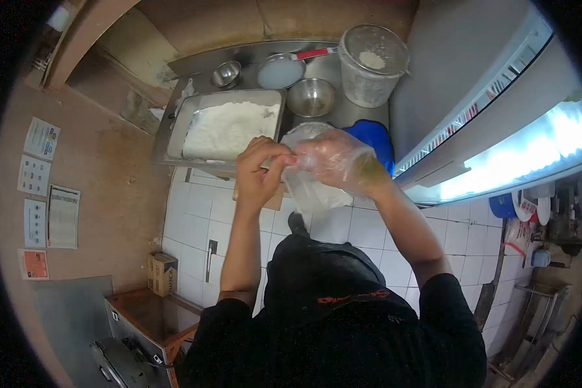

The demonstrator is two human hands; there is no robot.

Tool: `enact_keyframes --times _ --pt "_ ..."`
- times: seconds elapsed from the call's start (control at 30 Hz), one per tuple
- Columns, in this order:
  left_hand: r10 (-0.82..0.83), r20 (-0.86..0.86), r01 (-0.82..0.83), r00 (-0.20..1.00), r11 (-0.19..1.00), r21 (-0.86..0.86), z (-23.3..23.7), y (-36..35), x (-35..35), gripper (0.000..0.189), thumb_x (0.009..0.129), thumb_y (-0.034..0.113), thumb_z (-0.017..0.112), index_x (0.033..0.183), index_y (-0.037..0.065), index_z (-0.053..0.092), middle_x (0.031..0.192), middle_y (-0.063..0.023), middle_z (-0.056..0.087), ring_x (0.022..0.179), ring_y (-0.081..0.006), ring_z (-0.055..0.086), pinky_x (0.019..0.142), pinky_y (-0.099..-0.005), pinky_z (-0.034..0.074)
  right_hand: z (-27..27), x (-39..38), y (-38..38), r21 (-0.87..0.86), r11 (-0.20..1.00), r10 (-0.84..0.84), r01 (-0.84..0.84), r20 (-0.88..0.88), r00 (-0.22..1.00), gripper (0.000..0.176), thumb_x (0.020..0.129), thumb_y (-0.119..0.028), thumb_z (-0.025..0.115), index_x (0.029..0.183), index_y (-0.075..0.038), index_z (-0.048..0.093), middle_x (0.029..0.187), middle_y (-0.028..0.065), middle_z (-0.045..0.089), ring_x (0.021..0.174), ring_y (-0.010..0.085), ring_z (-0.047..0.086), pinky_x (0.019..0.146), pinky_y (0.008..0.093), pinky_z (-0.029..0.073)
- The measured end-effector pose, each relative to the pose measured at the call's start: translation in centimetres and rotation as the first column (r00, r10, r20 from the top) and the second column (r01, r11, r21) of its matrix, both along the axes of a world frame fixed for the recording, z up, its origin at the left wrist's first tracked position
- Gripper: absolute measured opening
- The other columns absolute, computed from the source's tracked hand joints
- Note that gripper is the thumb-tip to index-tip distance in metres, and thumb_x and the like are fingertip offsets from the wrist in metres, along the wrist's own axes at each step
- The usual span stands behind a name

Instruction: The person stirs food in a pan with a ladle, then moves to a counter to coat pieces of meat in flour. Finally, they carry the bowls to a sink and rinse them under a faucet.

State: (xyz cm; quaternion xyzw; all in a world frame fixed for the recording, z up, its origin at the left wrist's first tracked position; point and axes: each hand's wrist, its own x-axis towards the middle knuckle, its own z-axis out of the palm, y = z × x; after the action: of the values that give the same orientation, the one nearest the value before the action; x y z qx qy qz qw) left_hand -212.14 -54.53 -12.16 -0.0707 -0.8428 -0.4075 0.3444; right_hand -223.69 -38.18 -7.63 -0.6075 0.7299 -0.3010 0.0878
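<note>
My left hand (258,165) is pinching clear plastic (313,197) just right of the tray (182,126) and covering its near right corner. My right hand (330,155) is showing blurred inside the plastic; I'm failing to tell how its fingers are closing, or whether this is a bag or glove. Right of the tray, my right hand is partly hiding a container (310,128) and something blue (376,139); a bowl (312,97) and bucket (366,86) are standing beyond.

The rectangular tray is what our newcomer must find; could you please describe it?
Find the metal counter ahead. At its left end sits the tray, holding white powder. Its rectangular shape sets it apart from the round bowls nearby.
</note>
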Motion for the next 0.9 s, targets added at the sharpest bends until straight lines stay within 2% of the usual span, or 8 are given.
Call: enact_keyframes --times 0.23,0.3,0.43,0.53,0.67,0.73,0.87,0.9 --pt "0.387 -0.167 -0.283 0.907 0.853 0.439 -7.7 -6.9 0.6 0.026 0.092 0.01 0.052 0.118 0.008 0.048 0.116 -0.0115 0.053 0.099 -0.021 0.051 0.088 -0.0324 0.041 -1.8 -2.5 -5.1 -0.41 0.904 -0.114 0.118 0.033 0.993 0.02 0.089 -0.024 0.058 0.089 -0.006 0.065 0.073 0.0133 0.064 0.066 0.0275 0.062 0.061 0.038 0.049" --pt "0.564 0.19 -0.401 0.804 0.277 0.873 -16.5 -8.8 2.2 0.035 0.097 0.031 0.051 0.121 0.006 0.044 0.118 -0.0107 0.052 0.103 -0.0199 0.052 0.087 -0.0331 0.043 0.7 -2.9 -6.1 -0.425 0.872 -0.08 0.243 0.366 0.927 0.02 0.091 -0.025 0.059 0.089 -0.006 0.065 0.072 0.0095 0.063 0.066 0.0178 0.063 0.061 0.0332 0.05" --pt "-0.325 -0.051 -0.006 0.944 -0.171 0.985 -19.1 -5.3 1.9 0.074 0.086 0.066 0.045 0.135 0.012 0.034 0.132 -0.01 0.044 0.121 -0.0289 0.047 0.101 -0.0472 0.038 3.0 -2.0 -8.9 -0.257 0.945 0.029 0.204 0.685 0.728 0.027 0.093 -0.031 0.057 0.087 -0.006 0.064 0.069 0.0048 0.059 0.058 0.0092 0.055 0.055 0.0261 0.046" --pt "-0.42 -0.386 0.183 0.821 -0.446 0.876 -18.2 -4.9 -1.7 0.085 0.081 0.072 0.044 0.141 0.014 0.028 0.139 -0.0105 0.039 0.127 -0.0302 0.042 0.104 -0.0543 0.033 3.3 -1.7 -10.7 -0.23 0.964 -0.045 0.136 0.361 0.931 0.027 0.093 -0.031 0.057 0.088 -0.005 0.063 0.07 0.0041 0.06 0.056 0.0089 0.053 0.053 0.0247 0.045" --pt "-0.315 -0.468 0.308 0.826 -0.442 0.842 -17.7 -6.4 -3.5 0.081 0.087 0.063 0.043 0.145 0.012 0.021 0.149 -0.011 0.028 0.133 -0.0321 0.034 0.111 -0.0524 0.022 1.6 -2.5 -9.5 -0.087 0.967 -0.138 0.239 0.613 0.778 0.023 0.091 -0.027 0.06 0.087 -0.004 0.063 0.071 0.0049 0.061 0.059 0.0098 0.055 0.055 0.0248 0.046" --pt "-0.401 -0.198 0.117 0.894 -0.218 0.969 -17.6 -7.3 -2.3 0.075 0.092 0.057 0.042 0.144 0.006 0.023 0.145 -0.0127 0.035 0.131 -0.033 0.036 0.111 -0.0488 0.026 -2.3 -3.8 -7.7 -0.203 0.889 -0.03 0.41 0.868 0.496 0.02 0.088 -0.025 0.065 0.089 -0.005 0.064 0.073 0.0036 0.061 0.061 0.0105 0.056 0.056 0.0249 0.047" --pt "-0.368 0.135 -0.245 0.92 -0.271 0.931 -16.4 -7.9 0.5 0.062 0.096 0.04 0.045 0.14 0.001 0.027 0.136 -0.0162 0.043 0.125 -0.0321 0.043 0.106 -0.0428 0.034 -10.1 -6.2 -2.3 -0.133 0.865 -0.344 0.483 0.543 0.766 0.02 0.085 -0.023 0.068 0.095 -0.006 0.064 0.073 0.001 0.061 0.063 0.0106 0.056 0.056 0.0239 0.047" --pt "-0.33 0.377 -0.407 0.865 -0.024 0.913 -16.3 -8.2 0.8 0.063 0.095 0.037 0.049 0.142 0.002 0.026 0.137 -0.0172 0.042 0.124 -0.0307 0.044 0.105 -0.0424 0.036 -12.6 -6.2 -1.2 0.017 0.831 -0.435 0.556 0.642 0.631 0.023 0.085 -0.023 0.068 0.097 -0.005 0.064 0.073 0.0005 0.061 0.062 0.0107 0.056 0.056 0.0242 0.047"
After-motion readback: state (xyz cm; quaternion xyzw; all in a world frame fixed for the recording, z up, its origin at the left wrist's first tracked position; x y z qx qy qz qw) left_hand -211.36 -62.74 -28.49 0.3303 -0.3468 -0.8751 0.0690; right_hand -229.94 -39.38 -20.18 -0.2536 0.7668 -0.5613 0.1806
